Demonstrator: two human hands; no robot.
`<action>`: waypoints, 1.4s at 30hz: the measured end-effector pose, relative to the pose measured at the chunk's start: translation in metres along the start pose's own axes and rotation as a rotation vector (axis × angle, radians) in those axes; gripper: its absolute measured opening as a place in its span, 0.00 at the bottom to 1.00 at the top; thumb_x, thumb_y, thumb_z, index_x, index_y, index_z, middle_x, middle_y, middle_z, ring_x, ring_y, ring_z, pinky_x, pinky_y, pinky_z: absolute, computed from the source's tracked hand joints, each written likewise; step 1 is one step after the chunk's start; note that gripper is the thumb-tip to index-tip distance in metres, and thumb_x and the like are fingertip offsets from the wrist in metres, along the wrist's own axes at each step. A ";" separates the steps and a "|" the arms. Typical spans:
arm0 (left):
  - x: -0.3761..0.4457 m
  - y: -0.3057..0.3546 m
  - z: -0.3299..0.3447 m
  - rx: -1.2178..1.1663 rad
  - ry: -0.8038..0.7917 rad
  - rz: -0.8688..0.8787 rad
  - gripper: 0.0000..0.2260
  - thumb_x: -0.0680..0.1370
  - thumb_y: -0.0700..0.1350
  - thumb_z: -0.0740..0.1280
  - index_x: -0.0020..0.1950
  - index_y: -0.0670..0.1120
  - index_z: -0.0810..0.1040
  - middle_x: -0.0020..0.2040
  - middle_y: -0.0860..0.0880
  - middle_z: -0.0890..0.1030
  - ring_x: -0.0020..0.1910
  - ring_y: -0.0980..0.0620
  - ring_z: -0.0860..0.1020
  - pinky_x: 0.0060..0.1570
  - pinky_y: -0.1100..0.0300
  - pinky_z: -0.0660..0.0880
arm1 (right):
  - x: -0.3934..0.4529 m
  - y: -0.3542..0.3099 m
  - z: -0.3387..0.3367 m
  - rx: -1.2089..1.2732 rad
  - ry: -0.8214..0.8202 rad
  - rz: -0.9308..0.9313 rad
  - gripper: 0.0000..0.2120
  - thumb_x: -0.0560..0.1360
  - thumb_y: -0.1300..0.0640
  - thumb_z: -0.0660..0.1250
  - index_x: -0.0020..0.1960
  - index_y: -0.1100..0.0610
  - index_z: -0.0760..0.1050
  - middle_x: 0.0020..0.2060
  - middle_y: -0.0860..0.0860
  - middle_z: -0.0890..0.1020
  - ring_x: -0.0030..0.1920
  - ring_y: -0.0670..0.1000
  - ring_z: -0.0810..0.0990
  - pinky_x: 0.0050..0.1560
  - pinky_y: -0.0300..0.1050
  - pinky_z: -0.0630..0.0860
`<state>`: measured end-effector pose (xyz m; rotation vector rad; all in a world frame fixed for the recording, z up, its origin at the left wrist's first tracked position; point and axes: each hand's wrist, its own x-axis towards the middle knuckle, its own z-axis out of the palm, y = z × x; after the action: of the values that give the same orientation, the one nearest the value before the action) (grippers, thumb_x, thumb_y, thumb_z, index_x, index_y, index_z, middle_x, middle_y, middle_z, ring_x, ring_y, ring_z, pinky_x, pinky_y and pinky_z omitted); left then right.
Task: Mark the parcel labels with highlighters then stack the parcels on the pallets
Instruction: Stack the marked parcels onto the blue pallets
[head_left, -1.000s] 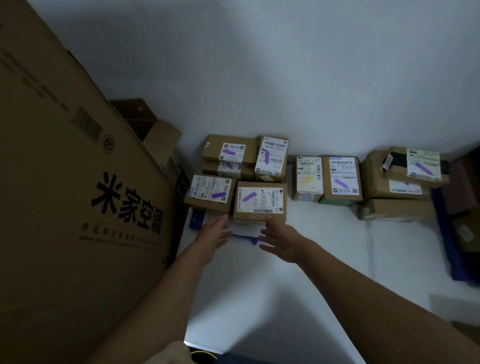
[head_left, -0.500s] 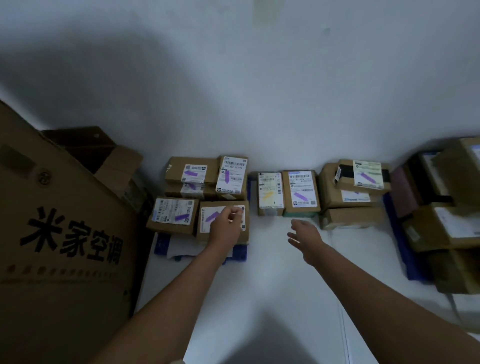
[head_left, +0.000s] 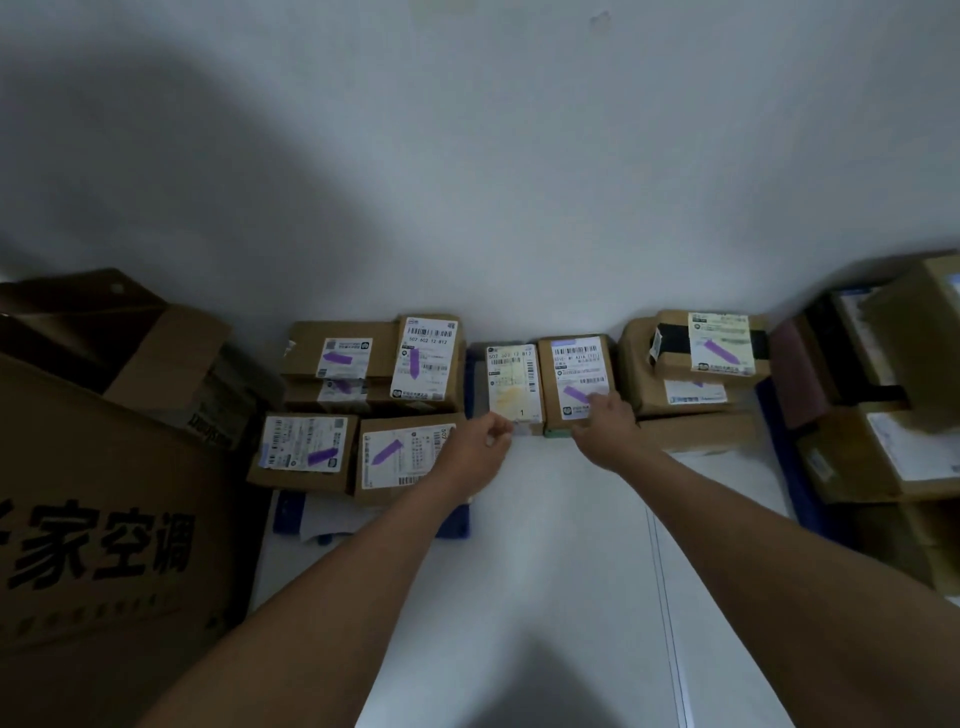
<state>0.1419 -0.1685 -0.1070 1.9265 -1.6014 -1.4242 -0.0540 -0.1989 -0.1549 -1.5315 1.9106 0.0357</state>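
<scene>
So both hands are out over a row of parcels lined up against the white wall (head_left: 519, 156). The left hand (head_left: 480, 447) has its fingers curled in at the near left corner of the yellow-marked parcel (head_left: 514, 384), looks like it's touching or pinching that corner, but I honestly can't tell if it's got a real grip. The right hand (head_left: 605, 423) lies on the near end of the parcel with the purple mark (head_left: 574, 374), fingers laid over its label, and whether they're curled round the edge is hard to make out. Those two parcels sit side by side, touching. To the left there's a cluster of four purple-marked parcels (head_left: 374, 405) sitting on a blue pallet (head_left: 291, 512). To the right, another small stack (head_left: 691, 369) with a purple stroke on the top label. A big brown carton with black characters (head_left: 104, 519) fills the left side, and more boxes (head_left: 883, 405) are piled at the far right on something blue.
</scene>
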 end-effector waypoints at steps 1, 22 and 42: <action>0.002 0.000 0.001 0.000 -0.003 -0.002 0.08 0.82 0.44 0.63 0.60 0.46 0.78 0.54 0.50 0.79 0.54 0.51 0.78 0.43 0.63 0.70 | 0.003 0.000 -0.001 -0.045 -0.034 -0.012 0.28 0.79 0.53 0.62 0.75 0.60 0.58 0.73 0.61 0.59 0.71 0.61 0.62 0.69 0.57 0.67; -0.007 -0.024 0.059 -0.006 -0.120 -0.183 0.12 0.83 0.47 0.62 0.66 0.47 0.73 0.64 0.46 0.75 0.60 0.46 0.76 0.62 0.50 0.75 | -0.099 0.023 0.033 -0.332 -0.161 -0.153 0.32 0.80 0.47 0.61 0.77 0.60 0.54 0.76 0.61 0.61 0.74 0.59 0.64 0.71 0.52 0.65; -0.050 -0.024 0.090 -0.286 -0.175 -0.158 0.11 0.81 0.52 0.64 0.61 0.49 0.72 0.58 0.53 0.73 0.55 0.56 0.73 0.46 0.66 0.69 | -0.113 0.072 0.031 0.695 -0.354 0.352 0.25 0.83 0.44 0.54 0.68 0.62 0.71 0.64 0.59 0.76 0.56 0.55 0.73 0.66 0.54 0.72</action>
<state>0.0889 -0.0840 -0.1423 1.8362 -1.2496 -1.8188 -0.0935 -0.0674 -0.1485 -0.6711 1.6359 -0.1736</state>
